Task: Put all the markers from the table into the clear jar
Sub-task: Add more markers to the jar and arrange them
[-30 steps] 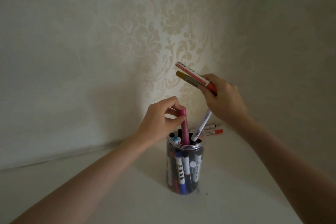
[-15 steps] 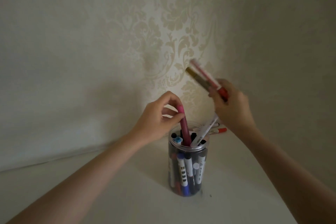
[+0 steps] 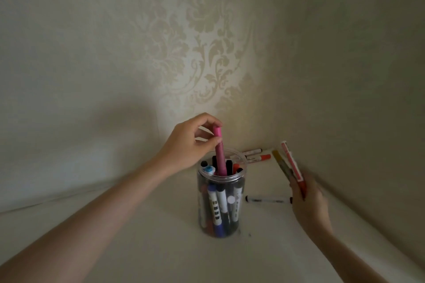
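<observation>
Nearest the camera stands the clear round plastic jar (image 3: 220,197) on the pale table (image 3: 142,241), already packed with upright markers whose black, blue and red caps crowd the mouth. The left hand (image 3: 190,145) hangs just over that mouth, thumb and fingertips pinched on the cap end of a pink cylindrical marker (image 3: 219,151), whose lower half already sits among the others inside the jar. To finish this step well, the hand should probably ease the pink marker straight down into a gap between the caps rather than force it, since the jar looks nearly full and a hard push could tip it or jam a neighbour; letting go only once the marker stands on its own seems wise. To the right of the jar a white marker with black ends (image 3: 268,199) lies flat on the table, its far end just beside the right hand (image 3: 308,200). That hand is blurred, but its fingers are curled round two markers that stick up and away from it: a red-and-white marker (image 3: 291,163) and a gold-brown marker (image 3: 281,164), side by side. Farther back, near the wall corner, a few more white markers with red and dark caps (image 3: 255,156) lie on the table, well apart from both hands.
</observation>
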`<act>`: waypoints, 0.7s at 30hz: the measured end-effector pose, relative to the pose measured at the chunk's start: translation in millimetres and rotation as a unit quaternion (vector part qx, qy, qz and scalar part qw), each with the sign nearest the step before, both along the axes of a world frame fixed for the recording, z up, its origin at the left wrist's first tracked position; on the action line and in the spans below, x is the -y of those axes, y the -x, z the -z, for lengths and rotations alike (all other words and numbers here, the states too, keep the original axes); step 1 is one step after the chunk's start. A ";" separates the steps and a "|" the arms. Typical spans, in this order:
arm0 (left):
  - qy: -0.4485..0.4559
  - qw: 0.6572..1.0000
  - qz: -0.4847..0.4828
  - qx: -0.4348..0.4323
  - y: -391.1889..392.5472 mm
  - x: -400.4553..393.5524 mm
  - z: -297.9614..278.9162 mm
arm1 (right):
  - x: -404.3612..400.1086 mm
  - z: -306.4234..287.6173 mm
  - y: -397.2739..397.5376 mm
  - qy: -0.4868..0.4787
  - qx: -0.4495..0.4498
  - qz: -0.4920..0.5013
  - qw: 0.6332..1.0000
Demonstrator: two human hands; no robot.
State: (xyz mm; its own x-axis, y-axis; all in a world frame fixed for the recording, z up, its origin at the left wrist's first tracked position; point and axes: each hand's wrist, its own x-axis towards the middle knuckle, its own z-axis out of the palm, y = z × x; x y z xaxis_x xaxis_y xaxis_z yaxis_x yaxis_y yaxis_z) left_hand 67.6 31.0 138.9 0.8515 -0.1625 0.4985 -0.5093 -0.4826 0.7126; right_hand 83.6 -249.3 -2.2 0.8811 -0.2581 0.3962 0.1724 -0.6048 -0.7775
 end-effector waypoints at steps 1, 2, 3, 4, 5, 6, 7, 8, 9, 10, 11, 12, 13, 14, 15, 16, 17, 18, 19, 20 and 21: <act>-0.002 1.000 -0.003 0.000 1.1 0.8 -0.2 | 1.5 6.2 3.9 0.031 -0.009 -0.013 0.999; -0.002 1.000 -0.006 -0.001 2.3 1.5 -0.2 | 2.7 12.2 7.9 0.072 -0.020 -0.030 0.997; -0.001 1.000 -0.009 -0.002 3.3 2.5 -0.2 | 4.0 18.3 11.1 0.119 -0.039 -0.048 0.991; 0.000 1.000 -0.013 -0.002 4.2 3.4 -0.3 | 4.1 22.1 14.6 0.164 -0.062 -0.063 0.983; 0.000 1.000 -0.015 -0.002 5.2 4.4 -0.8 | 3.4 24.5 17.1 0.208 -0.089 -0.070 0.972; -0.001 1.000 -0.013 0.000 7.0 5.4 -1.4 | 2.1 25.1 19.9 0.248 -0.109 -0.074 0.960; -0.004 1.000 -0.005 0.003 9.2 6.7 -2.5 | 0.7 24.2 21.6 0.277 -0.122 -0.076 0.950; -0.011 1.000 0.009 0.006 11.7 7.7 -3.6 | -0.5 21.9 22.5 0.295 -0.128 -0.077 0.944; -0.022 0.999 0.026 0.011 14.4 8.7 -4.4 | -1.5 18.1 23.4 0.301 -0.131 -0.078 0.941; -0.032 0.998 0.042 0.017 17.2 9.5 -4.8 | -1.2 14.0 24.1 0.300 -0.138 -0.082 0.940; -0.035 0.998 0.052 0.026 19.0 9.5 -5.4 | -0.8 8.6 24.8 0.295 -0.149 -0.086 0.940; -0.029 0.997 0.054 0.035 19.8 8.2 -6.2 | -0.4 1.9 25.6 0.292 -0.171 -0.089 0.937; -0.016 0.998 0.052 0.040 19.5 5.9 -7.5 | 0.0 -6.2 26.5 0.297 -0.199 -0.093 0.929; -0.002 0.998 0.048 0.042 17.9 2.6 -9.1 | -0.4 -16.0 27.1 0.308 -0.224 -0.096 0.920; 0.010 0.998 0.043 0.041 15.5 -0.7 -11.0 | -2.5 -27.3 27.8 0.312 -0.235 -0.098 0.915; 0.018 0.998 0.039 0.038 12.5 -4.1 -12.5 | -6.5 -39.2 29.1 0.301 -0.230 -0.104 0.919; 0.019 0.999 0.036 0.034 9.1 -7.0 -13.6 | -13.9 -51.1 30.7 0.272 -0.213 -0.120 0.931; 0.016 0.999 0.035 0.030 5.8 -8.8 -14.2 | -25.4 -64.1 33.2 0.232 -0.188 -0.151 0.942; 0.010 0.999 0.037 0.026 2.9 -9.4 -14.6 | -41.4 -77.4 37.4 0.183 -0.169 -0.194 0.949; 0.002 0.999 0.041 0.022 0.9 -9.0 -14.9 | -59.4 -88.7 41.6 0.130 -0.158 -0.242 0.949; -0.003 0.999 0.047 0.020 -0.1 -7.9 -15.3 | -77.1 -93.8 44.4 0.081 -0.153 -0.287 0.942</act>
State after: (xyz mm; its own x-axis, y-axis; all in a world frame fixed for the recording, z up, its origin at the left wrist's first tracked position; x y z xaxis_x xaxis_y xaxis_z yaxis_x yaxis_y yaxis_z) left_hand 67.8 38.9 154.2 0.8115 -0.2436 0.5312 -0.5809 -0.4352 0.6879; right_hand 39.1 -172.2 91.5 0.9367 0.3371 0.0950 0.2903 -0.5957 -0.7489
